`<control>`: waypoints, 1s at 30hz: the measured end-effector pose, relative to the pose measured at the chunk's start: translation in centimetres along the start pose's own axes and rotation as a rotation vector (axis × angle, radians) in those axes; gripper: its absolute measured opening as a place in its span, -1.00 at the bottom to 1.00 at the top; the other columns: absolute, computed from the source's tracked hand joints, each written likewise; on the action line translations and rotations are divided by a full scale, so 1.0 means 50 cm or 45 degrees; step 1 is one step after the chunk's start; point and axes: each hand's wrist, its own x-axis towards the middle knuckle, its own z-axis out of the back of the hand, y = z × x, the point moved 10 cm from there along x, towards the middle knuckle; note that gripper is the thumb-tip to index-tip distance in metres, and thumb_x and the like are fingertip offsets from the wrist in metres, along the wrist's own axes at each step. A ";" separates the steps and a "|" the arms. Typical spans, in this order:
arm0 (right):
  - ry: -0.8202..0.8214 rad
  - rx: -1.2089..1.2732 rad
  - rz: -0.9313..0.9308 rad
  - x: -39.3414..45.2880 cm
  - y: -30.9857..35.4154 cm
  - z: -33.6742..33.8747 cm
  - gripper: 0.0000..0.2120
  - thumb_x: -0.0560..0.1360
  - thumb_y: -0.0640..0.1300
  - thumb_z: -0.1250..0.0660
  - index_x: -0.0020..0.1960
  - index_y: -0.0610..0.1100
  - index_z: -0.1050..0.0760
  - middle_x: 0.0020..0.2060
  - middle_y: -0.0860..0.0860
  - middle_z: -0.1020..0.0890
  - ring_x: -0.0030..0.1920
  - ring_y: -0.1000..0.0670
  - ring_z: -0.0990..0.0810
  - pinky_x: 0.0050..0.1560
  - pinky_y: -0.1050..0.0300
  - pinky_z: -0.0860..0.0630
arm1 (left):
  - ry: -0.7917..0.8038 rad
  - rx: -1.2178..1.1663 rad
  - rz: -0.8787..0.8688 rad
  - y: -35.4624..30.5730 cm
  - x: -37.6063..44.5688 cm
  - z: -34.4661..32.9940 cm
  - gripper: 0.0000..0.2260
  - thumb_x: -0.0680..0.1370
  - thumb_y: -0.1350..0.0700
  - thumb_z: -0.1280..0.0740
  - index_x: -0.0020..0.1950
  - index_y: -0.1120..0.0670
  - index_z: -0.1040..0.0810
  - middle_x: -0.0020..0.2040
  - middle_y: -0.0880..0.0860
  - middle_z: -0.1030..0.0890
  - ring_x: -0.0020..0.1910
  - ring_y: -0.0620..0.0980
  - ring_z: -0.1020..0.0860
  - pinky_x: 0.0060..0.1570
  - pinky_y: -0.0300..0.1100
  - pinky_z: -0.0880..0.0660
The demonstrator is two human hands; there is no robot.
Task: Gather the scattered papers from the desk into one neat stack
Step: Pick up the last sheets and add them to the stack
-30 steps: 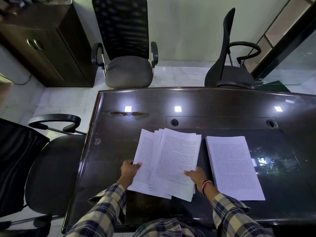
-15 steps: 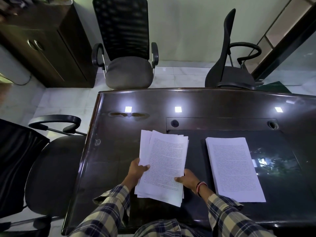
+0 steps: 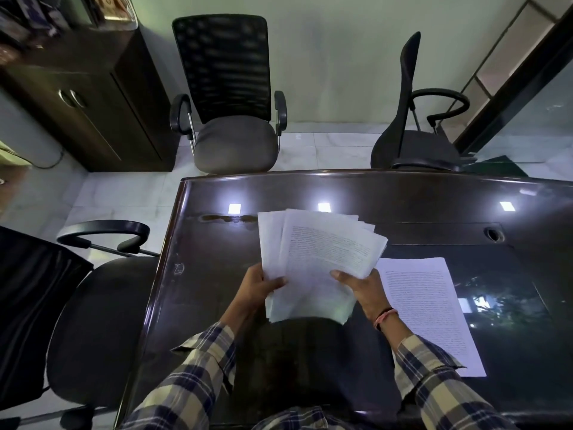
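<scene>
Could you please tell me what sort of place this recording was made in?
Most likely an office: a large dark desk with cable holes, office chairs around it, a wooden cabinet, and printed papers held in both hands.

Both hands grip a fanned bundle of papers [image 3: 319, 259] raised off the dark desk [image 3: 217, 274]; left hand [image 3: 259, 285] at its left edge, right hand [image 3: 361, 287] at its right; another stack [image 3: 431, 311] lies flat alongside.
</scene>
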 end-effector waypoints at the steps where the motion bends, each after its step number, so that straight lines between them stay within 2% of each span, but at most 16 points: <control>1: -0.034 -0.004 0.043 0.000 0.021 0.001 -0.60 0.39 -0.12 -0.62 0.18 -0.06 -0.62 0.05 -0.06 -0.73 0.09 -0.04 -0.71 0.04 -0.04 -0.67 | -0.043 0.005 -0.047 -0.018 0.005 0.000 -0.78 0.54 0.28 -0.47 0.18 0.24 -0.61 0.05 0.01 -0.73 0.04 -0.05 -0.72 -0.11 -0.19 -0.67; 3: -0.094 -0.032 0.149 0.001 0.051 0.003 -0.59 0.41 -0.14 -0.60 0.21 -0.10 -0.60 0.02 -0.01 -0.73 0.06 0.05 -0.71 -0.05 0.12 -0.66 | -0.139 0.039 -0.130 -0.043 0.016 0.004 -0.77 0.55 0.24 -0.49 0.20 0.22 -0.63 0.09 0.10 -0.71 0.08 0.05 -0.70 0.01 -0.04 -0.69; 5: -0.148 -0.089 0.209 0.006 0.062 0.010 -0.59 0.42 -0.10 -0.60 0.22 -0.10 -0.59 0.01 0.00 -0.73 0.07 0.04 -0.71 -0.06 0.19 -0.64 | -0.222 0.067 -0.156 -0.051 0.022 0.005 -0.81 0.53 0.22 -0.52 0.13 0.15 -0.68 0.04 0.13 -0.73 0.06 0.08 -0.71 0.06 0.10 -0.68; 7: -0.118 -0.237 0.202 0.003 0.066 0.001 -0.57 0.49 0.06 -0.51 0.28 -0.10 -0.57 0.09 -0.02 -0.71 0.13 -0.05 -0.69 0.00 0.28 -0.60 | -0.269 0.103 -0.178 -0.049 0.024 0.003 -0.85 0.51 0.20 -0.54 0.05 0.03 -0.70 -0.02 0.10 -0.75 0.01 0.05 -0.72 0.04 0.13 -0.68; 8: -0.111 -0.368 0.227 -0.004 0.073 -0.002 -0.55 0.54 0.18 -0.41 0.31 -0.07 -0.56 0.13 -0.02 -0.69 0.14 -0.05 -0.68 0.03 0.32 -0.56 | -0.274 0.143 -0.183 -0.050 0.023 0.000 -0.84 0.51 0.18 -0.55 0.05 0.02 -0.70 -0.03 0.08 -0.75 -0.01 0.02 -0.72 0.04 0.12 -0.68; 9: -0.111 -0.521 0.296 -0.007 0.078 -0.001 -0.53 0.55 0.27 -0.33 0.32 0.00 -0.55 0.11 0.01 -0.69 0.10 0.01 -0.69 0.05 0.32 -0.54 | -0.267 0.184 -0.186 -0.047 0.023 -0.004 -0.82 0.51 0.17 -0.55 0.09 0.03 -0.70 -0.01 0.06 -0.75 0.00 0.00 -0.72 0.04 0.10 -0.68; 10: -0.150 -0.525 0.337 -0.016 0.085 0.008 -0.55 0.52 0.30 -0.35 0.28 0.07 -0.56 0.05 0.05 -0.71 0.04 0.07 -0.69 0.06 0.28 -0.56 | -0.263 0.232 -0.186 -0.046 0.021 -0.007 -0.78 0.51 0.17 -0.54 0.14 0.04 -0.68 0.01 0.04 -0.74 0.01 -0.01 -0.71 0.04 0.07 -0.69; 12: -0.181 -0.426 0.347 -0.025 0.082 0.024 -0.58 0.43 0.29 -0.47 0.20 0.13 -0.59 -0.05 0.10 -0.72 -0.04 0.07 -0.71 0.05 0.10 -0.66 | -0.268 0.241 -0.187 -0.046 0.018 -0.008 -0.74 0.50 0.17 -0.55 0.18 0.04 -0.67 0.03 0.02 -0.73 0.02 0.02 -0.70 0.00 -0.02 -0.70; 14: -0.167 -0.370 0.342 -0.023 0.081 0.029 -0.60 0.43 0.25 -0.51 0.19 0.10 -0.62 -0.05 0.07 -0.73 -0.02 0.02 -0.71 0.08 -0.07 -0.67 | -0.295 0.217 -0.206 -0.057 0.012 -0.005 -0.72 0.49 0.16 -0.56 0.19 0.06 -0.68 0.02 0.02 -0.73 0.00 0.05 -0.69 -0.10 -0.17 -0.67; 16: -0.071 -0.288 0.352 -0.022 0.097 0.014 -0.68 0.46 0.14 -0.54 0.17 0.09 -0.65 -0.02 0.03 -0.74 0.01 -0.02 -0.71 0.10 -0.14 -0.66 | -0.295 0.167 -0.264 -0.085 0.003 -0.009 -0.70 0.49 0.13 -0.57 0.20 0.06 -0.68 0.01 0.01 -0.74 0.00 0.03 -0.70 -0.11 -0.18 -0.66; 19: -0.089 -0.143 0.376 -0.029 0.135 0.005 -0.73 0.44 0.04 -0.56 0.11 0.05 -0.65 -0.07 0.01 -0.72 -0.04 -0.06 -0.68 0.00 0.01 -0.65 | -0.301 0.028 -0.364 -0.141 -0.021 -0.025 -0.71 0.47 0.01 -0.57 0.14 0.07 -0.71 -0.02 0.04 -0.75 -0.04 -0.02 -0.70 -0.11 -0.15 -0.65; 21: -0.162 -0.062 0.395 -0.037 0.165 0.007 -0.66 0.43 0.10 -0.55 0.14 0.03 -0.62 -0.06 0.15 -0.72 -0.03 0.10 -0.67 -0.05 0.24 -0.60 | -0.340 -0.056 -0.419 -0.179 -0.036 -0.034 -0.69 0.48 -0.08 -0.52 0.03 0.13 -0.69 -0.11 0.04 -0.72 -0.13 -0.07 -0.67 -0.19 -0.23 -0.57; 23: -0.240 -0.009 0.480 -0.044 0.203 0.007 -0.64 0.44 0.16 -0.46 0.12 -0.03 -0.62 -0.07 0.23 -0.70 -0.02 0.21 -0.64 -0.02 0.33 -0.56 | -0.396 -0.128 -0.489 -0.217 -0.045 -0.039 -0.69 0.54 -0.11 -0.43 -0.17 0.13 -0.59 -0.29 -0.03 -0.57 -0.28 -0.12 -0.53 -0.27 -0.30 -0.46; 26: -0.363 0.073 0.545 -0.048 0.244 0.003 -0.82 0.52 0.02 -0.41 -0.07 -0.10 -0.66 -0.20 0.18 -0.69 -0.13 0.19 -0.60 -0.06 0.28 -0.50 | -0.520 -0.187 -0.497 -0.242 -0.036 -0.037 -0.60 0.64 0.01 -0.37 -0.36 0.03 -0.37 -0.40 -0.09 -0.29 -0.37 -0.14 -0.27 -0.32 -0.33 -0.28; 28: -0.413 0.051 0.529 -0.043 0.247 -0.002 -0.84 0.56 -0.10 -0.43 -0.17 -0.13 -0.66 -0.28 0.08 -0.68 -0.20 0.11 -0.59 -0.10 0.17 -0.50 | -0.566 -0.165 -0.476 -0.243 -0.030 -0.037 -0.59 0.64 0.08 -0.39 -0.36 0.07 -0.35 -0.42 -0.09 -0.27 -0.39 -0.14 -0.24 -0.34 -0.34 -0.27; 30: -0.413 0.026 0.502 -0.035 0.242 -0.004 -0.83 0.57 -0.11 -0.43 -0.17 -0.14 -0.66 -0.27 0.01 -0.68 -0.17 0.03 -0.62 -0.07 0.05 -0.55 | -0.577 -0.171 -0.470 -0.239 -0.029 -0.036 -0.59 0.64 0.08 -0.39 -0.36 0.05 -0.33 -0.43 -0.14 -0.28 -0.40 -0.17 -0.25 -0.35 -0.35 -0.26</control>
